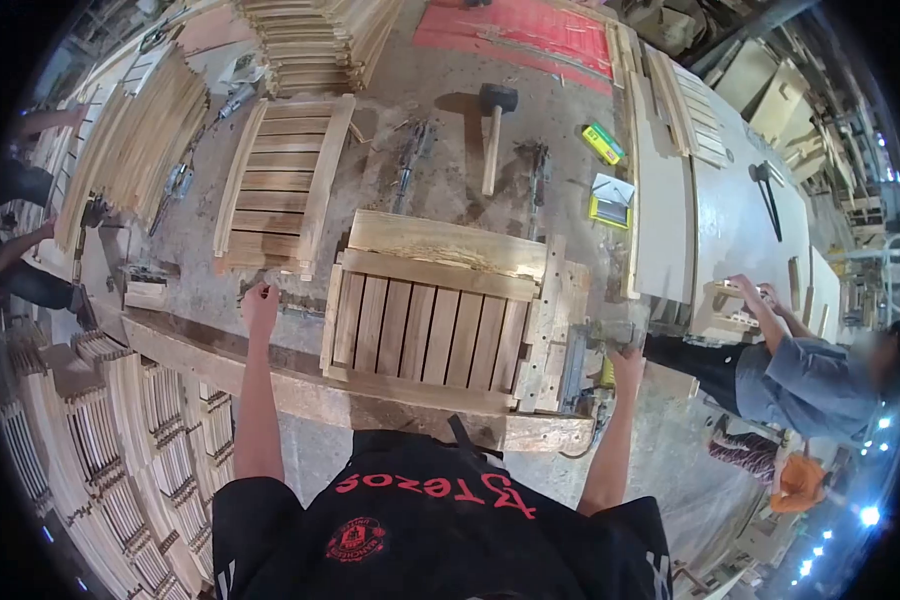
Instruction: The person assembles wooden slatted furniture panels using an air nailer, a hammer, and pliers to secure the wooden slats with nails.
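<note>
A slatted wooden panel (430, 325) lies in front of my body at the bench's near edge, with a wide board (445, 240) along its far side. My left hand (259, 306) is left of it, fingers curled near the near end of a second slatted panel (280, 170); whatever they may hold is too small to name. On the right, my right hand (626, 366) is beside a metal clamp (576, 365) at the bench edge, its fingers blurred and partly hidden. A black-headed mallet (494, 130) lies farther back.
Stacked slats (315, 45) stand at the back, more (145, 140) at the left. Yellow-green boxes (602, 143) lie right of the mallet. A co-worker (810, 370) handles a wooden piece at the right; another person's arms show far left. Slatted panels (130, 450) are stacked below left.
</note>
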Motion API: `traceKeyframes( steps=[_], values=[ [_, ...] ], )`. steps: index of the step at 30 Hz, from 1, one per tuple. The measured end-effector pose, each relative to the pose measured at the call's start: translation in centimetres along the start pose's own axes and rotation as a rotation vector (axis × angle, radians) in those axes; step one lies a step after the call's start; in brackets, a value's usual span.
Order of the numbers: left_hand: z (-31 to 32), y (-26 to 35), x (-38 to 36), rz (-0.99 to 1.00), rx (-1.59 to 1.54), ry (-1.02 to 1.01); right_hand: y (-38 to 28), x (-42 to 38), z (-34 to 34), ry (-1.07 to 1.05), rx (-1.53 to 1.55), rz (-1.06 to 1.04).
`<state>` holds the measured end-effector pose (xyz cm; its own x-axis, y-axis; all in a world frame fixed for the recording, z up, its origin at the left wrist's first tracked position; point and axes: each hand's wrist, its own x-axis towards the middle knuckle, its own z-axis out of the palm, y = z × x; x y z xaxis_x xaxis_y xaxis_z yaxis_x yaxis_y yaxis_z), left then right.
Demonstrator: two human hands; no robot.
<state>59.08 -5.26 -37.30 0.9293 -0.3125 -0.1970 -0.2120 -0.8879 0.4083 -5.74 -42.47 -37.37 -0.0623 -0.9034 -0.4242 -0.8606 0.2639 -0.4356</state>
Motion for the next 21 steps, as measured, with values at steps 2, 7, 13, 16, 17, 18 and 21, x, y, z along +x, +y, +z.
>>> traceKeyframes(
  steps=[2,7,13,16,17,18,21],
  values=[
    [0.4,-0.3,0.4,-0.022,0.017,-0.016,0.0,-0.5,0.4,0.06,-0.114,-0.062],
    [-0.1,0.0,0.3,0.012,-0.013,-0.01,1.8,-0.6,3.1,0.201,-0.391,-0.19],
    [0.8,-1.5,0.7,0.026,-0.076,0.029,-2.2,-4.3,-6.6,-0.035,0.311,0.183],
    [1.2,-1.9,0.7,0.079,-0.123,0.076,-1.1,-4.8,-6.1,-0.156,0.312,0.118],
    [1.2,-1.8,0.6,0.107,-0.139,0.083,0.5,-4.5,-4.4,-0.22,0.341,0.142],
    [1.1,-1.6,0.4,0.132,-0.156,0.094,1.8,-4.0,-2.8,-0.285,0.368,0.162],
    [0.5,-0.6,-0.1,0.064,-0.178,0.074,2.6,-4.0,3.3,-0.029,0.024,0.005]
  ],
)
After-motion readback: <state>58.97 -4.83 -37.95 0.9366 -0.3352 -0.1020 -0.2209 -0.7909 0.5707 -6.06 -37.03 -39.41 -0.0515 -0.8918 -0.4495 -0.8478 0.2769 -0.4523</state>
